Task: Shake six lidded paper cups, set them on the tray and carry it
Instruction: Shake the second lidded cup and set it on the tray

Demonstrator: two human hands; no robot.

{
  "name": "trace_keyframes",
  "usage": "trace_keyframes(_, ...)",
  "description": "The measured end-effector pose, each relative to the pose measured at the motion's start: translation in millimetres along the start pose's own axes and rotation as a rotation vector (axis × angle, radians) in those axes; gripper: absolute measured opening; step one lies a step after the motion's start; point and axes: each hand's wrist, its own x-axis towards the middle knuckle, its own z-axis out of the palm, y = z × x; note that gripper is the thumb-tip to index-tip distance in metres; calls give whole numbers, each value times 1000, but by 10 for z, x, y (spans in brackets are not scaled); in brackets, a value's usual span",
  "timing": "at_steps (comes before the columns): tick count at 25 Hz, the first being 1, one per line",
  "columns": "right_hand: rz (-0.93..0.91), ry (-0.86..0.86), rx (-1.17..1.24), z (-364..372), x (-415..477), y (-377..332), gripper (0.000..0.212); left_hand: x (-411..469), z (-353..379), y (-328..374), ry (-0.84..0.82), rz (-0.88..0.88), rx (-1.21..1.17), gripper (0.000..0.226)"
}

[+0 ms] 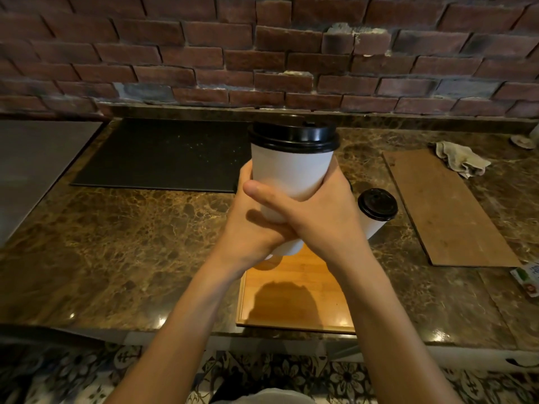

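Note:
A white paper cup (pixel 291 167) with a black lid is held upright in mid-air above the counter. My left hand (pixel 250 228) and my right hand (pixel 318 217) both wrap its lower half, fingers interlocked in front. Below them lies a wooden tray (pixel 294 304) at the counter's front edge, with the cup's shadow on it. A second white cup with a black lid (pixel 376 211) stands just right of my right hand, near the tray's far right corner; its base is hidden. Part of another white cup base shows under my hands.
A black mat (pixel 163 158) lies at the back left of the brown marble counter (pixel 122 243). A flat wooden board (pixel 443 208) lies to the right, a crumpled cloth (pixel 460 160) behind it. A small carton (pixel 529 279) sits at the right edge. A brick wall backs the counter.

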Motion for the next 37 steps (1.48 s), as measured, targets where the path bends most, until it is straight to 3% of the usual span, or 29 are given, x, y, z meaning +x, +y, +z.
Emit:
trace_keyframes(5, 12, 33, -39, 0, 20, -16, 81, 27, -12, -34, -23, -43, 22, 89)
trace_keyframes(18, 7, 9, -80, -23, 56, -64, 75, 5, -57, 49, -87, -65, 43, 69)
trace_keyframes(27, -1, -137, 11, -104, 93, -185, 77, -79, -201, 181, -207, -106, -157, 66)
trace_keyframes(33, 27, -329, 158, -186, 92, -181, 45, -91, -261, 181, -348, -121, -235, 65)
trace_keyframes(37, 19, -375, 156, -210, 94, -158, 41, -107, -262, 171, -356, -79, -234, 53)
